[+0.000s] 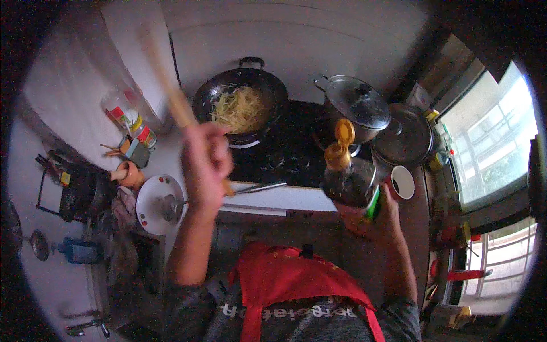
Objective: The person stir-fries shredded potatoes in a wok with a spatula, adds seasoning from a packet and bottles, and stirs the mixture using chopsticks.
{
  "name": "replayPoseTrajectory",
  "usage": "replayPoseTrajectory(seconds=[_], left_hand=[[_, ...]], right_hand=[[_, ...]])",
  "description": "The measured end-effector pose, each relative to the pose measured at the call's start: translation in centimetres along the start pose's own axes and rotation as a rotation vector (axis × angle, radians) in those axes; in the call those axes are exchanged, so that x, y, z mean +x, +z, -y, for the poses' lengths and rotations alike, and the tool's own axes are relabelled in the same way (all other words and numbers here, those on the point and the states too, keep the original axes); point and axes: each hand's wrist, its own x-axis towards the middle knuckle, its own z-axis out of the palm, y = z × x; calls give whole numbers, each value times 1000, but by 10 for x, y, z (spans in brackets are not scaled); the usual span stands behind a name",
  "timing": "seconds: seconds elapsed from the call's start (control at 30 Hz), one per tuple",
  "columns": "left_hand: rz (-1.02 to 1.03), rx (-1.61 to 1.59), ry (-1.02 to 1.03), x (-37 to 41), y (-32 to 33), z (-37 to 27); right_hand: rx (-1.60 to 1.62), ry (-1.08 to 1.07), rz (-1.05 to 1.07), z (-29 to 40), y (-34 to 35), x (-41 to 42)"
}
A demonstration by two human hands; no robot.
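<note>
My left hand (205, 162) is closed around a long wooden stick or handle (177, 102), raised and slanting up to the left, its far part blurred. In my right hand (386, 213) is a bottle of dark liquid (348, 184) with a green label. Its yellow flip cap (339, 149) stands open. Beyond my left hand, a black wok (271, 85) rests on the black cooktop (282, 162). Pale shredded food (239, 109) with some green strips lies in it. A thin metal utensil (260, 188) is on the counter edge beside my left wrist.
A lidded pot (357, 102) stands at the cooktop's right, with a large round dark lid or pan (404, 134) and a cup (403, 182) beyond. On the left are a plate (149, 209) with a utensil on it, a mortar with pestle (130, 173) and labelled jars (143, 132).
</note>
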Motion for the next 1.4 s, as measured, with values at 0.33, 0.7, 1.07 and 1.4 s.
replayPoseTrajectory(seconds=[0.33,0.7,1.07,1.4], left_hand=[[-656,3,35,-26,-194,-1],[-850,-29,-12,-25,-250,0],[-809,-50,-16,-21,-255,2],[-827,-72,-35,-19,-254,2]], right_hand=[[-709,-394,-68,114,56,124],[-746,-248,47,171,117,166],[-849,-314,70,161,121,182],[-903,-232,90,161,114,189]])
